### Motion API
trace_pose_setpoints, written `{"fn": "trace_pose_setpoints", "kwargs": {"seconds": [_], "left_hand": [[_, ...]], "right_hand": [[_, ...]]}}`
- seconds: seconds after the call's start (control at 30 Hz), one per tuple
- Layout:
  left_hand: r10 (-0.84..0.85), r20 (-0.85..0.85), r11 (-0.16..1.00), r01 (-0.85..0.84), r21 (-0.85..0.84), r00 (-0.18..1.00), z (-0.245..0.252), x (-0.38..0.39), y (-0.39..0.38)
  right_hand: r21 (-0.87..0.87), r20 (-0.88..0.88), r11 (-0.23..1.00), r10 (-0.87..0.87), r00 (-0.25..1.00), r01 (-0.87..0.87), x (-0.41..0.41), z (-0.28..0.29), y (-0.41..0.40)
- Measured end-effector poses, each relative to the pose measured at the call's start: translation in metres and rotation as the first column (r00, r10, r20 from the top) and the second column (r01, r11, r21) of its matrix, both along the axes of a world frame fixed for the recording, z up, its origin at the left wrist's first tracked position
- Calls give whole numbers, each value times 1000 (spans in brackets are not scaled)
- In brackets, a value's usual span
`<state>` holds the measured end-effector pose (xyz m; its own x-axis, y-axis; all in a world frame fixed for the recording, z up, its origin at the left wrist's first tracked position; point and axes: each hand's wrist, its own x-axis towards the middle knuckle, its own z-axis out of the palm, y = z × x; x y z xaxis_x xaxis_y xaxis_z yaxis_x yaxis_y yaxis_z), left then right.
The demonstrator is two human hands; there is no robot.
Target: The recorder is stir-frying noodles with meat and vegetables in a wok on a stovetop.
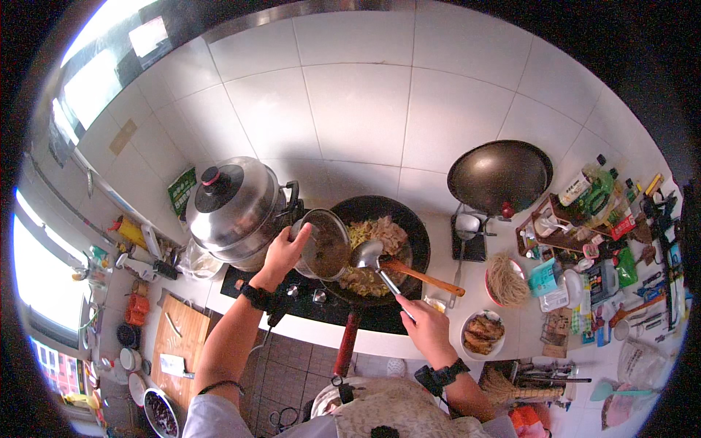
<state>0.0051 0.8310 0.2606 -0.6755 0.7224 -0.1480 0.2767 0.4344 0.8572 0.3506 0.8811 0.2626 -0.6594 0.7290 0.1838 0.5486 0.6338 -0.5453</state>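
My left hand (285, 254) grips a metal bowl (324, 246) by its rim side, tilted over the left edge of a black wok (419, 241). Some brownish content lies in the bowl. With my right hand (430, 328) I hold the handle of a metal ladle (368, 254), its head at the bowl's lip above the wok. Inside the wok are pale meat pieces (386, 232) and yellowish chopped food (364, 282), with some liquid. A wooden spatula (430, 278) rests in the wok, its handle over the right rim. The wok's red handle (346, 342) points towards me.
A large lidded steamer pot (235, 208) stands left on the black cooktop (279, 284). A second wok (501, 175) leans against the tiles. At right are a bowl of dried noodles (506, 279), a plate of browned food (483, 334) and condiments. A cutting board (178, 350) with a cleaver (174, 366) lies left.
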Motion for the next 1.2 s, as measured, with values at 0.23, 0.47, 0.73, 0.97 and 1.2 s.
{"fn": "trace_pose_setpoints", "kwargs": {"seconds": [0.23, 0.47, 0.73, 0.97, 1.2], "left_hand": [[-25, -153, 999, 19, -38, 988, 1, 2, 6], [-53, -260, 996, 32, -84, 964, 16, 8, 4], [-46, -366, 992, 0, -124, 929, 23, 15, 5], [-107, -318, 977, 41, -208, 942, 42, 22, 11], [-114, -401, 980, 36, -197, 909, 36, 20, 16]], "right_hand": [[50, 4, 997, 60, 998, -60, -5, -2, 0], [83, -23, 991, 109, 994, -107, -10, -4, 2], [70, 8, 992, 109, 994, -109, -17, 0, 2], [65, -3, 991, 114, 993, -114, -19, 1, 4], [59, -3, 988, 142, 990, -141, -22, -3, 4]]}}
